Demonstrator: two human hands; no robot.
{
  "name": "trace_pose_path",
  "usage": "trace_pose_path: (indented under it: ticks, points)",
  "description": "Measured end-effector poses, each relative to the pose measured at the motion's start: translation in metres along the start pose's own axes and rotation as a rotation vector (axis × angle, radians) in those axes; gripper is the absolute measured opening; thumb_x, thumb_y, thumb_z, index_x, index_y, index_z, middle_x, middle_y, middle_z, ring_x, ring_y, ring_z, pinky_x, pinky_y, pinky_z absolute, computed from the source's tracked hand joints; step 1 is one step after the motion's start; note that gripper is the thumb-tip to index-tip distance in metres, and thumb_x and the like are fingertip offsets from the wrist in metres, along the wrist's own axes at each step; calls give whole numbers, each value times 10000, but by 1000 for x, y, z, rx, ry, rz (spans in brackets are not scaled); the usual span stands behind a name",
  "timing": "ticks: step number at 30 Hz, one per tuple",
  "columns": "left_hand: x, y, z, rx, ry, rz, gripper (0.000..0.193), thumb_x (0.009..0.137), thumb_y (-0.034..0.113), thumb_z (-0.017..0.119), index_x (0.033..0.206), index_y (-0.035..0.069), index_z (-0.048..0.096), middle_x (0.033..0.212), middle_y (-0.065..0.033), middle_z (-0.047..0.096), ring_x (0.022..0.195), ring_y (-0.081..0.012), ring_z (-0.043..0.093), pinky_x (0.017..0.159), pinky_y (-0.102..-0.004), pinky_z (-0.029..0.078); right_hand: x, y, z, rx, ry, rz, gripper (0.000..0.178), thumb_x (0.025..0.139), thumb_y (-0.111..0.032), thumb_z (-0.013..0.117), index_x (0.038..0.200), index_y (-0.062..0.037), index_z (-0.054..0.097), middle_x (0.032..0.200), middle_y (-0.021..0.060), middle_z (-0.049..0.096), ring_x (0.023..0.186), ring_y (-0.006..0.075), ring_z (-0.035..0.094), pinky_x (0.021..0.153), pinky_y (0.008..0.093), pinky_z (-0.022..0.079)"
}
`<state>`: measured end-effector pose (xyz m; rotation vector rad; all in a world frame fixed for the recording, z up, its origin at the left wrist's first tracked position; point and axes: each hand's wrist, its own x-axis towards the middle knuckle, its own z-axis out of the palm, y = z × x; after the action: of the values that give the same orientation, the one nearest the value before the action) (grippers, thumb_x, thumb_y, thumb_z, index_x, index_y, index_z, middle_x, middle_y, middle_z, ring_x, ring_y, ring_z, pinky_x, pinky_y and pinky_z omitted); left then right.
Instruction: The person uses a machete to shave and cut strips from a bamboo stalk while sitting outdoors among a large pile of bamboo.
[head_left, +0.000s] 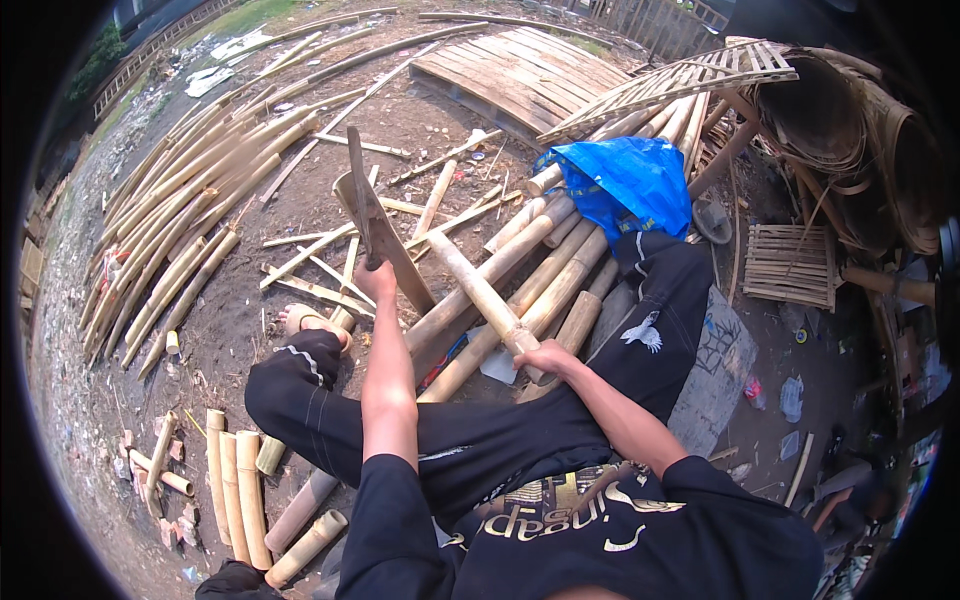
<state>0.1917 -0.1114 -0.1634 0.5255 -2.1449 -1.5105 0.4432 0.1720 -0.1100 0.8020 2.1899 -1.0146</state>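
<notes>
My left hand (376,283) is closed around the handle of a machete, its dark blade (357,190) pointing up and away from me. Just behind the blade, a broad split slab (402,268) leans upright. My right hand (548,360) grips the near end of a bamboo pole piece (478,290), which slants away to the left. That piece lies across several thicker bamboo poles (560,283) stacked between my legs. The left arm is nearly straight, and the machete stands apart from the bamboo piece.
Long bamboo poles (180,225) lie heaped at left, with cut lengths (250,490) at lower left. A blue plastic sheet (625,185) covers pole ends. Beyond are a wooden platform (525,75) and a slatted bamboo panel (690,85). Split strips (320,255) litter the ground.
</notes>
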Motion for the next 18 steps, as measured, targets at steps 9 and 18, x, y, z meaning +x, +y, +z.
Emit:
trace_pose_path:
  ticks: [9, 18]
  points:
    - [5, -4, 1, 43, -57, -15, 128, 765, 117, 704, 796, -7, 706, 629, -90, 663, 587, -194, 632, 619, -388, 476, 21, -33, -17, -355, 37, 131, 929, 580, -479, 909, 1300, 31, 616, 1385, 247, 568, 1318, 388, 527, 1085, 464, 440]
    - [4, -3, 11, 73, -40, -10, 217, 765, 204, 748, 763, -6, 692, 629, -112, 659, 606, -212, 638, 641, -411, 482, 65, -58, -336, -340, 1143, 416, 1109, 674, -324, 896, 1541, -79, 248, 1577, 265, 286, 1443, 468, 295, 1123, 593, 314]
